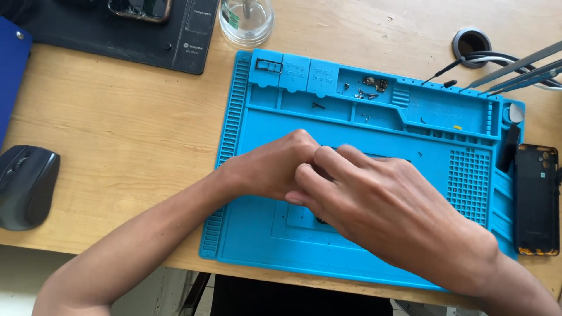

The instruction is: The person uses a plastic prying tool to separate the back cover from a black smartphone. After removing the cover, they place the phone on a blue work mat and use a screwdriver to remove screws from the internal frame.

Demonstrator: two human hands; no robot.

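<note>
Both my hands meet over the middle of a blue silicone repair mat (257,175) on a wooden desk. My left hand (266,169) is curled, fingers closed around something hidden beneath. My right hand (374,205) lies across it from the right, its fingers pressing at the same spot. A dark flat object (374,156), mostly covered by the hands, lies on the mat under them. What each hand grips cannot be made out.
Small screws and parts (369,85) sit in the mat's top trays. A black phone back cover (535,199) lies at the right edge, tweezers (515,73) and cables top right. A black mouse (23,187) rests left, a clear glass jar (246,20) and black pad (117,35) at top.
</note>
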